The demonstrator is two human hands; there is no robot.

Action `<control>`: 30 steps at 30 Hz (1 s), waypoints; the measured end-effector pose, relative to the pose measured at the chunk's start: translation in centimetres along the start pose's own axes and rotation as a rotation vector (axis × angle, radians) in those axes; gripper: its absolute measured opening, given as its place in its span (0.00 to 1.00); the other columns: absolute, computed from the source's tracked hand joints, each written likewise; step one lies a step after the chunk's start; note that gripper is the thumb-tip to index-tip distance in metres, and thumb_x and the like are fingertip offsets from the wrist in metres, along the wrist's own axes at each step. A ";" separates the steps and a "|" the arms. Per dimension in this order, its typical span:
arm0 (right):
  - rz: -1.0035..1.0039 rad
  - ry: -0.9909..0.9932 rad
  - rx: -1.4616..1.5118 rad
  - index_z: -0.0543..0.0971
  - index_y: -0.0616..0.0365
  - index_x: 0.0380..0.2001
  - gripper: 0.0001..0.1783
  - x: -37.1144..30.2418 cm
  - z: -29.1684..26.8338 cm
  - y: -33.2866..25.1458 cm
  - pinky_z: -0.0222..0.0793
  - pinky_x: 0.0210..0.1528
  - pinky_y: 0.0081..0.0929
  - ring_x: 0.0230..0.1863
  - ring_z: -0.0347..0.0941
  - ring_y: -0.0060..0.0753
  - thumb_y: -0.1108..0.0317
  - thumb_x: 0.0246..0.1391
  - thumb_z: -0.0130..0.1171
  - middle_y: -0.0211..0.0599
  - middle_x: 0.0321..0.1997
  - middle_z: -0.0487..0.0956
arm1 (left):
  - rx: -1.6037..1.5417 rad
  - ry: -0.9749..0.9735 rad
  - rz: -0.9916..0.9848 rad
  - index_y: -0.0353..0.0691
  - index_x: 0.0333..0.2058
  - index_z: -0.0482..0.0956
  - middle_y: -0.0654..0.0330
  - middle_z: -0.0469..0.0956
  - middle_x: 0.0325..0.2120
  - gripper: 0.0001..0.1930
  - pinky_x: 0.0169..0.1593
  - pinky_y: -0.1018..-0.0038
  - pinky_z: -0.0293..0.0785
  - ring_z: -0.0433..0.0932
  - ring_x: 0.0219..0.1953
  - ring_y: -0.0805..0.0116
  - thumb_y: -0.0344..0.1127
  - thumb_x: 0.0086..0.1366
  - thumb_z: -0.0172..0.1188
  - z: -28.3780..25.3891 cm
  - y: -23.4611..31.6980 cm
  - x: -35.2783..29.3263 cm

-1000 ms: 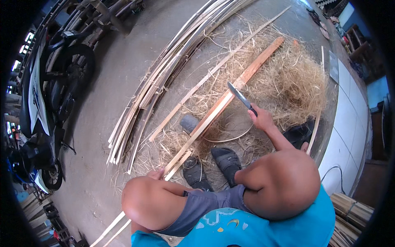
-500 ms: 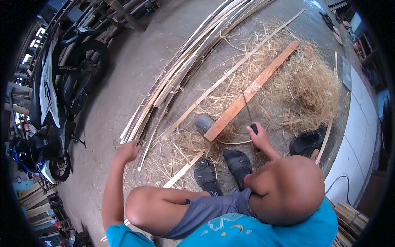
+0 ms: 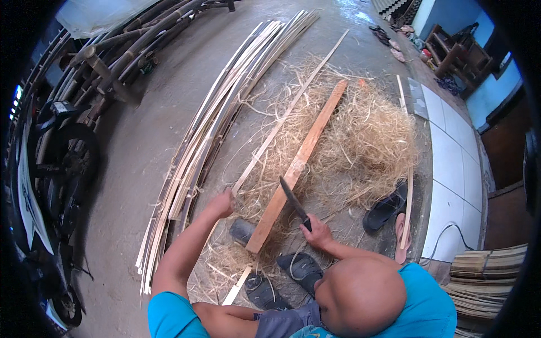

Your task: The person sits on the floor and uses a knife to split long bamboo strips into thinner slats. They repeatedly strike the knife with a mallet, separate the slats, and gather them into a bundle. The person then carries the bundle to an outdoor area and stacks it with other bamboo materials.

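Observation:
My right hand [image 3: 318, 232] is closed around the black handle of a knife [image 3: 293, 200], its dark blade pointing away and left beside a reddish wooden plank [image 3: 298, 160]. The plank slants away from me, its near end propped on a grey cylindrical block [image 3: 242, 231]. My left hand [image 3: 223, 203] is closed at the near part of a long, thin bamboo strip [image 3: 287, 112], which stretches away over the shavings. To the left of that hand lies a bundle of bamboo strips [image 3: 217, 107] on the floor.
A heap of curly shavings [image 3: 366, 141] spreads around the plank. A black sandal [image 3: 386, 208] lies at the right, by the white tiled ledge [image 3: 451, 152]. Stacked slats [image 3: 487, 281] stand at the lower right. A motorbike [image 3: 62, 169] is parked at the left.
My left hand has moved from the near end of the bundle onto the single strip. The knife has stayed in my right hand, its blade turned further left. The whole view has shifted.

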State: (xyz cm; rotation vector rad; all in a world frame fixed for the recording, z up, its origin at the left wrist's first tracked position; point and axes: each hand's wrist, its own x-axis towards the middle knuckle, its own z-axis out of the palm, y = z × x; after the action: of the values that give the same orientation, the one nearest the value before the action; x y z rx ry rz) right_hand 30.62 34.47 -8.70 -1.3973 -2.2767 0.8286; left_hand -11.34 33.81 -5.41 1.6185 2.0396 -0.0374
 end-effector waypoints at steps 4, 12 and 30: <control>0.043 -0.042 0.005 0.68 0.55 0.58 0.32 0.0 -0.3 0.0 0.74 0.43 0.54 0.43 0.78 0.66 0.49 0.58 0.63 0.59 0.44 0.79 | -0.290 -0.014 -0.092 0.36 0.52 0.71 0.37 0.81 0.41 0.25 0.49 0.50 0.75 0.81 0.44 0.39 0.46 0.62 0.62 0.4 -0.8 0.7; 0.205 -0.159 0.025 0.68 0.48 0.60 0.32 -0.1 -1.8 -1.3 0.74 0.48 0.53 0.49 0.78 0.62 0.47 0.57 0.61 0.54 0.50 0.79 | -0.195 0.786 -0.060 0.41 0.45 0.74 0.46 0.82 0.30 0.17 0.37 0.53 0.73 0.81 0.33 0.43 0.49 0.69 0.59 -16.6 6.7 -4.2; 0.590 -1.107 0.966 0.69 0.60 0.56 0.19 -2.0 -7.4 -7.3 0.77 0.32 0.25 0.29 0.77 0.26 0.65 0.66 0.56 0.34 0.31 0.77 | -0.566 0.150 -0.209 0.35 0.40 0.83 0.43 0.83 0.41 0.21 0.51 0.55 0.76 0.82 0.46 0.47 0.50 0.67 0.55 1.2 21.9 5.1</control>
State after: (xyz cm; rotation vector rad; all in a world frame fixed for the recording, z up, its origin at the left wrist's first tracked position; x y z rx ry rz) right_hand 30.70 32.44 1.68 -1.1730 -1.3562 2.9201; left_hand 8.38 44.15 -2.06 1.0813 2.0696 0.5513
